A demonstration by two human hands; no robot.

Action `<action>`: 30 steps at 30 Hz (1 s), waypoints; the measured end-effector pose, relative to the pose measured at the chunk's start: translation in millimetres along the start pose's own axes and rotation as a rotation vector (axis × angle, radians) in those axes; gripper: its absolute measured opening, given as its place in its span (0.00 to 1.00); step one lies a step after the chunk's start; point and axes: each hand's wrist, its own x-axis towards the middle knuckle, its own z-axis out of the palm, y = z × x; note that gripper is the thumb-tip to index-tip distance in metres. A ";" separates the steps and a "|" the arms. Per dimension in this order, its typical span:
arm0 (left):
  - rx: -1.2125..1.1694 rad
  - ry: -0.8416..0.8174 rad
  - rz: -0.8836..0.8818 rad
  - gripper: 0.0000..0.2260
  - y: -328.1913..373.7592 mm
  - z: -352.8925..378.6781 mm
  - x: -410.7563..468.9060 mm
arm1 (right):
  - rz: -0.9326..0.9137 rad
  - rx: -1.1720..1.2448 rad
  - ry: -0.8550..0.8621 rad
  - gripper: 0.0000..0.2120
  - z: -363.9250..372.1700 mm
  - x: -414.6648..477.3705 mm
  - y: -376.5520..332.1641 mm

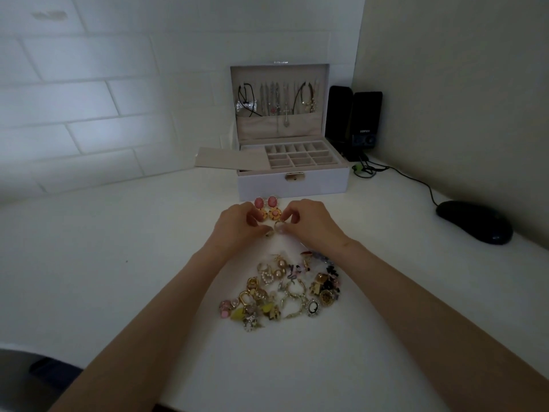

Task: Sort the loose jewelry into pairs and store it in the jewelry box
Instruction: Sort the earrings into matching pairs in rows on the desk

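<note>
Pairing is the step in hand, and nothing has gone into the box yet as far as I can see. The right hand point(309, 224) pinches a small gold earring point(279, 224) between thumb and fingertips, just above the tabletop point(118, 278). The left hand point(240, 224) is curled close beside it, thumb tip at a second small piece point(269, 233); whether it grips that piece or only touches it I cannot tell. Just beyond the hands lie a pink oval pair point(265, 202) and a gold round pair point(269, 214), laid side by side in front of the jewelry box point(292, 181), which stands open with its divided compartments point(300, 157) bare (the necklaces hang in the lid). The heap of loose jewelry point(282, 289) sits between the forearms, still large. Next, I would judge, these two pieces want setting down together by the finished pairs, then another match fished from the tangle with a light, careful pinch.
</note>
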 end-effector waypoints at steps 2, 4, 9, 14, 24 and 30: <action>0.014 -0.014 0.007 0.13 -0.2 -1.0 -1.3 | 0.000 0.008 -0.008 0.11 0.4 0.5 0.6; 0.054 -0.008 0.024 0.11 -0.3 0.3 -2.3 | 0.008 0.018 -0.027 0.11 -1.1 -0.3 0.7; 0.095 0.062 0.057 0.07 8.2 -9.7 -13.6 | -0.088 0.101 -0.085 0.06 -25.3 -16.1 -11.6; 0.068 -0.242 0.069 0.05 12.3 -39.5 -38.2 | -0.191 0.104 -0.479 0.11 -39.8 -34.5 -23.1; 0.015 -0.414 0.098 0.05 3.8 -33.8 -54.8 | -0.169 0.090 -0.509 0.07 -33.1 -39.0 -22.6; -0.008 -0.418 0.118 0.04 2.6 -32.0 -62.0 | -0.138 0.059 -0.512 0.08 -39.2 -48.8 -19.7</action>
